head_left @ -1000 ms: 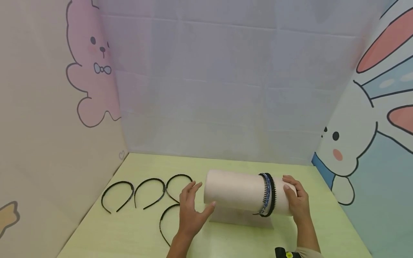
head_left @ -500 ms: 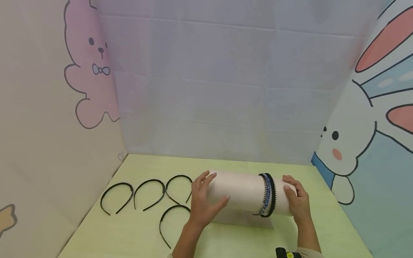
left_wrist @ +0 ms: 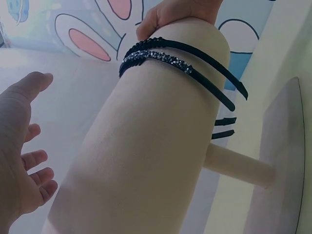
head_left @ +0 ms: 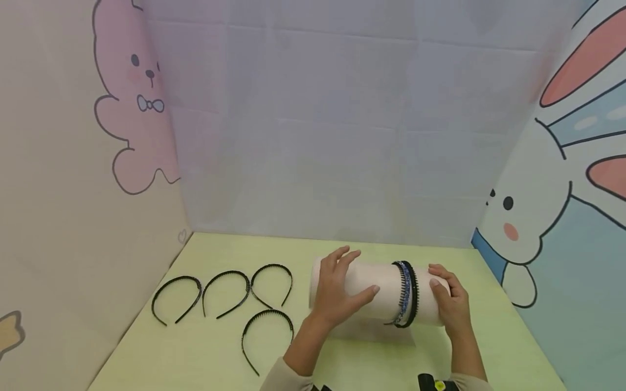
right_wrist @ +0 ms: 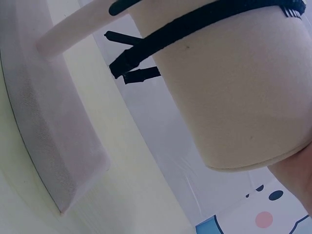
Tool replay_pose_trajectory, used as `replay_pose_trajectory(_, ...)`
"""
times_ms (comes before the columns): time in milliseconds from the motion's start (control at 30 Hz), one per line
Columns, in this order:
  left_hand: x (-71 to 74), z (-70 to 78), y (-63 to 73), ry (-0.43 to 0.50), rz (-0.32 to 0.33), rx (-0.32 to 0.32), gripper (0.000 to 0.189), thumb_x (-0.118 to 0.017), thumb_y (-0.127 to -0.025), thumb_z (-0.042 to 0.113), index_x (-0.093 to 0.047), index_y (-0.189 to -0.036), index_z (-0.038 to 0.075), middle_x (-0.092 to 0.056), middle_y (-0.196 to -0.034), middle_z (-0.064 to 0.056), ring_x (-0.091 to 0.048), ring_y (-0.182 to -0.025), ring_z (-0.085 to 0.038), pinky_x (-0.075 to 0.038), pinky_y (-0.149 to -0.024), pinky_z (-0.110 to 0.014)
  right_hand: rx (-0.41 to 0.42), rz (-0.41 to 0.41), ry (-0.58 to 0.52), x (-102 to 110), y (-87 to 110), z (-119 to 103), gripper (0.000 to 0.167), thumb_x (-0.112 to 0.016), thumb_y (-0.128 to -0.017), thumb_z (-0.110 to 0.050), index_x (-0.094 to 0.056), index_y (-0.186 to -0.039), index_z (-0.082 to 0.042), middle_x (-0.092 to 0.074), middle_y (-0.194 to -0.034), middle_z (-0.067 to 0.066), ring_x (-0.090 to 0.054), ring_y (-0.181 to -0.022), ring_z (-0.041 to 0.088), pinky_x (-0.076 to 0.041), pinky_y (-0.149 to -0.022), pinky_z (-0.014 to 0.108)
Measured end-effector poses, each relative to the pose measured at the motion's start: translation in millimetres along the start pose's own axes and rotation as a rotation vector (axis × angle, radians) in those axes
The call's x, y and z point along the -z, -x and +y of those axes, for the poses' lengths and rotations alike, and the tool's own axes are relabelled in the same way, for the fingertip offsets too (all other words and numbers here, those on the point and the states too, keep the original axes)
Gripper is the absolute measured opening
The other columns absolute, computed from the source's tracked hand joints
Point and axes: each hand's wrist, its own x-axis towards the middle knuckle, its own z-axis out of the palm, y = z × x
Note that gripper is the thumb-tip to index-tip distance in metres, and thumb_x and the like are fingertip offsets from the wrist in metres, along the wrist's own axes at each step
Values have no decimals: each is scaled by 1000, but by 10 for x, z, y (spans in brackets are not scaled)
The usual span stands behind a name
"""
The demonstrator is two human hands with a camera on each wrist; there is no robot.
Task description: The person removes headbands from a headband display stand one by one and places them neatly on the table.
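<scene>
A cream padded cylinder (head_left: 374,277) lies sideways on a post (left_wrist: 239,165) above a flat pale base (head_left: 376,332), as a headband display stand. Two toothed headbands circle it toward the right: one with blue glittering stones (head_left: 405,293), and beside it a black one (head_left: 415,296). My right hand (head_left: 454,304) grips the cylinder's right end, thumb in front. Across the cylinder's left part my left hand (head_left: 337,293) hovers with fingers spread. In the left wrist view this hand appears apart from the cylinder, holding nothing.
On the light green table (head_left: 205,358), several thin dark headbands lie to the left. Closest to the stand are one at the back (head_left: 273,265) and one in front (head_left: 266,311). Cartoon-printed wall sheets (head_left: 538,217) enclose the table's sides and a pale sheet its back.
My left hand has moved right, from beside the cylinder's left end to over its left part. My right hand, the stand and its two headbands have stayed put.
</scene>
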Motion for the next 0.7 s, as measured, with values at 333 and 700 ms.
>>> replay_pose_trajectory(333,-200,125,-160,-117,-158,-59,72,-74,-72,49,-50,-132,17,-39,-139,-7,-35,-125,-24,-37,-92,-47,0,2,-12,-9,19,-19,21,-55,-93,-7,-57,-109,6,-58,-115,-8,-44,-115,9,-36,-86,16)
replay_pose_trajectory(700,-386,152,-380,-228,-290,-98,73,-68,-74,58,-48,-134,20,-37,-140,-5,-34,-125,-24,-35,-96,-45,18,1,-11,-6,1,-11,21,-53,-94,-6,-56,-110,8,-58,-116,-6,-45,-115,10,-36,-86,15)
